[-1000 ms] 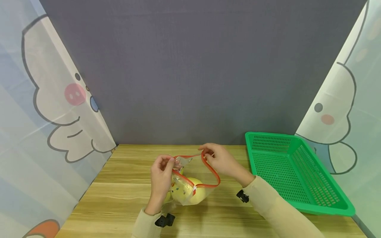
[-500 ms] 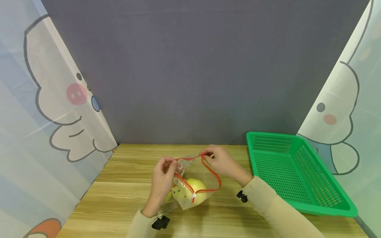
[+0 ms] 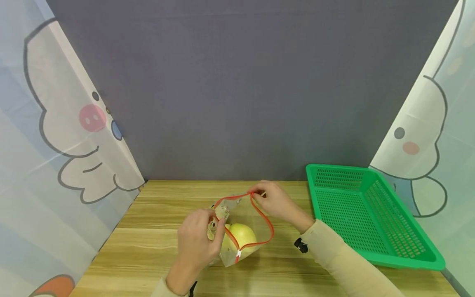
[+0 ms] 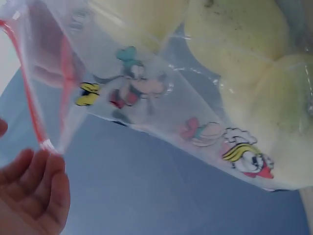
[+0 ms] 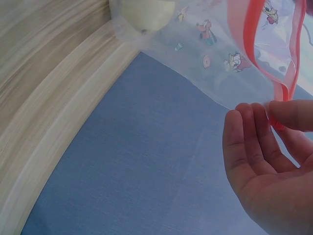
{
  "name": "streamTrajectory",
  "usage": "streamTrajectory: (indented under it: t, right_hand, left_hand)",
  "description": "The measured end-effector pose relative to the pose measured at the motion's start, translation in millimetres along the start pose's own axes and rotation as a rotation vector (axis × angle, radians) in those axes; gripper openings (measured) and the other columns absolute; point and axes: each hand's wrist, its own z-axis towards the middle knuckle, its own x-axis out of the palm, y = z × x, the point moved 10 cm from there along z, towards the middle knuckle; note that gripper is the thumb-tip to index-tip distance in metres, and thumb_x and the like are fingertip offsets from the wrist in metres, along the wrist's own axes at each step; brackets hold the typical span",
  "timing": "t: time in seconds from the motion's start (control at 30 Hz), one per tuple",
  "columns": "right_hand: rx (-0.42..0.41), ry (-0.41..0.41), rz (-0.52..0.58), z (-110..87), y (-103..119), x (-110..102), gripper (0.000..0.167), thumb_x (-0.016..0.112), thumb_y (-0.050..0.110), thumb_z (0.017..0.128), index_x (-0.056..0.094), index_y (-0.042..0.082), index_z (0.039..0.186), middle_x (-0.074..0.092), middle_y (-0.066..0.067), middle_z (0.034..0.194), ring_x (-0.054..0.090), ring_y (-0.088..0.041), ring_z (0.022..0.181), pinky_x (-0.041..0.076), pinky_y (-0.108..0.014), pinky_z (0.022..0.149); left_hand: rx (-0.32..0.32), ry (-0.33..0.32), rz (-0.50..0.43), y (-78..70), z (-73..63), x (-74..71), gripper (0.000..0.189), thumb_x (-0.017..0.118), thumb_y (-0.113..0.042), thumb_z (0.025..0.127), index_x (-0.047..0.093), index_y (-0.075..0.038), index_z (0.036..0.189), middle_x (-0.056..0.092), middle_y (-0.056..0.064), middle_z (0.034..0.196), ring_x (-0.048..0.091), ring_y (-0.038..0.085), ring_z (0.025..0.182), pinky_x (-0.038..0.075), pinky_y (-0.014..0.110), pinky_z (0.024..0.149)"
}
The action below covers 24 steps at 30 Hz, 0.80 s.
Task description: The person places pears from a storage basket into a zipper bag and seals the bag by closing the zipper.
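Observation:
A clear zip bag [image 3: 237, 241] with a red zip edge and cartoon prints stands with its mouth spread wide on the wooden table. Inside, pale yellow round fruits [image 3: 242, 235] show through the plastic; the left wrist view has several of these fruits [image 4: 239, 32] close together. My left hand [image 3: 196, 237] is at the left side of the mouth, its fingers [image 4: 54, 183] curled at the red edge. At the far right corner my right hand [image 3: 276, 202] pinches the red zip edge [image 5: 279, 93] between thumb and fingers. The bag's lower left is hidden behind my left hand.
A green perforated plastic basket [image 3: 349, 218] stands at the right of the wooden table [image 3: 148, 239]. A dark grey panel [image 3: 237, 90] rises behind, and printed cartoon curtains [image 3: 74, 136] hang on both sides.
My left hand has shifted left and nearer, turning so its back shows more, and the bag's left edge has moved a little with it. My right hand keeps its hold at the far corner.

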Motion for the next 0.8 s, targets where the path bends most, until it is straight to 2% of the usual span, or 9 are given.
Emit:
streamTrajectory:
  t: [0.1,0.23,0.3,0.4,0.5,0.57,0.67,0.8]
  right_hand:
    - [-0.003,0.002,-0.001,0.0,-0.1,1.3,0.017,0.064,0.002,0.097,0.076,0.006,0.109,0.071,-0.004,0.102,0.067,-0.015,0.086,0.058,-0.029,0.074]
    - [-0.004,0.004,0.005,-0.1,-0.1,1.1,0.017,0.063,0.002,0.098,0.076,0.006,0.109,0.071,-0.005,0.104,0.067,-0.016,0.087,0.058,-0.029,0.075]
    - [-0.005,0.001,0.007,0.1,-0.4,-0.2,0.018,0.063,0.002,0.098,0.076,0.005,0.109,0.071,-0.005,0.104,0.067,-0.016,0.088,0.058,-0.030,0.075]
    - [-0.001,-0.002,0.015,0.0,-1.1,-1.6,0.018,0.062,0.002,0.098,0.075,0.003,0.110,0.071,-0.006,0.105,0.067,-0.017,0.088,0.058,-0.031,0.076]
    - [0.006,-0.007,0.014,-0.2,-3.3,-3.1,0.018,0.063,0.002,0.098,0.075,0.002,0.110,0.071,-0.006,0.105,0.067,-0.017,0.088,0.059,-0.032,0.076]
    - [0.012,-0.013,0.016,-0.5,-5.3,-4.4,0.017,0.063,0.001,0.097,0.076,0.002,0.110,0.072,-0.006,0.105,0.067,-0.017,0.087,0.059,-0.032,0.076]
    - [0.020,-0.019,0.016,-1.6,-8.0,-6.8,0.017,0.063,0.001,0.097,0.076,0.003,0.109,0.072,-0.006,0.104,0.067,-0.016,0.087,0.059,-0.032,0.076]
    - [0.017,-0.030,0.023,-3.9,-8.8,-12.4,0.017,0.064,0.001,0.097,0.077,0.004,0.107,0.072,-0.004,0.101,0.066,-0.015,0.085,0.058,-0.032,0.075]
  left_hand:
    - [0.103,0.063,0.003,-17.5,-5.0,2.3,0.039,0.052,-0.041,0.101,0.058,-0.012,0.076,0.050,-0.007,0.065,0.045,0.008,0.053,0.036,0.020,0.046]
    - [0.211,0.219,0.040,-37.4,-15.0,17.7,0.048,0.056,-0.055,0.097,0.049,-0.016,0.070,0.039,-0.010,0.062,0.038,0.006,0.051,0.029,0.016,0.046]
    - [0.232,0.321,0.073,-42.7,-20.4,27.4,0.054,0.062,-0.063,0.092,0.046,-0.017,0.068,0.037,-0.011,0.061,0.037,0.006,0.050,0.027,0.015,0.046]
    - [0.229,0.473,0.116,-46.7,-28.3,38.2,0.060,0.072,-0.071,0.079,0.045,-0.018,0.066,0.037,-0.011,0.061,0.038,0.006,0.049,0.025,0.016,0.046]
    - [0.234,0.569,0.141,-50.3,-32.6,42.6,0.055,0.082,-0.062,0.073,0.048,-0.018,0.068,0.040,-0.011,0.061,0.040,0.007,0.050,0.024,0.017,0.044]
    - [0.239,0.598,0.148,-52.2,-33.4,43.5,0.047,0.084,-0.048,0.076,0.048,-0.018,0.069,0.039,-0.011,0.061,0.040,0.006,0.050,0.023,0.016,0.044]
    - [0.245,0.582,0.127,-54.2,-31.5,42.1,0.034,0.080,-0.023,0.076,0.047,-0.018,0.069,0.037,-0.011,0.061,0.037,0.004,0.050,0.022,0.014,0.045]
    - [0.257,0.477,0.102,-55.5,-20.2,33.4,0.024,0.066,-0.011,0.073,0.044,-0.018,0.067,0.032,-0.011,0.061,0.031,0.002,0.050,0.020,0.012,0.046]
